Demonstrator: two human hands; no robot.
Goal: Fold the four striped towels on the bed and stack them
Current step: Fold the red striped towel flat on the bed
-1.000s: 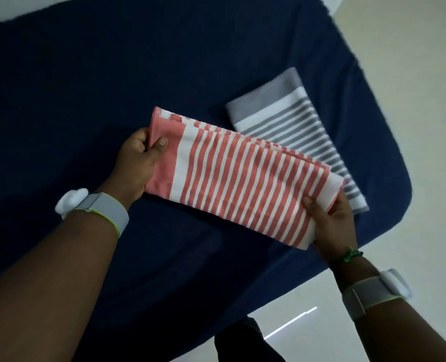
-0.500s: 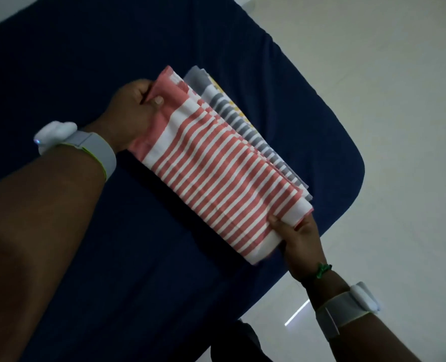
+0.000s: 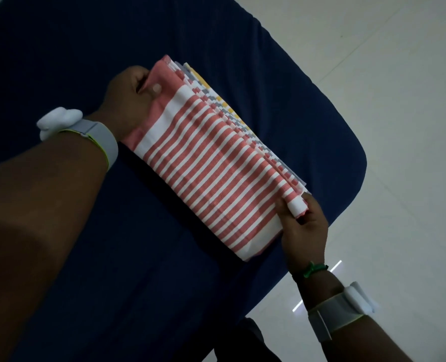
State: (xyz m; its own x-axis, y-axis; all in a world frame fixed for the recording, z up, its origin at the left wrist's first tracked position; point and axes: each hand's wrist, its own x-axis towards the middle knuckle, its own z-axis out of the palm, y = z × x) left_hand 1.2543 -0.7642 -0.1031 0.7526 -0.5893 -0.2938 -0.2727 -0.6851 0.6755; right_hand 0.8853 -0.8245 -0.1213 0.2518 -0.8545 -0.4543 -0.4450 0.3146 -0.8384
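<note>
Red-striped towel [image 3: 211, 163]: woven cloth, matt. Bed [image 3: 86, 48] covered in matt navy fabric. Floor [image 3: 386, 74]: glossy tile; wristbands [image 3: 104, 142] soft fabric.

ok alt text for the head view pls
Two bare hands, left hand and right hand, grip opposite ends of a folded red striped towel lying over grey and yellow striped towels on a dark blue bed.

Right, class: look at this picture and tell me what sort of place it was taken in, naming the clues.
Most likely a bedroom at home. A bed with a dark blue cover fills the view, pale floor tiles lie beside it, and folded striped towels are being stacked on it.
</note>
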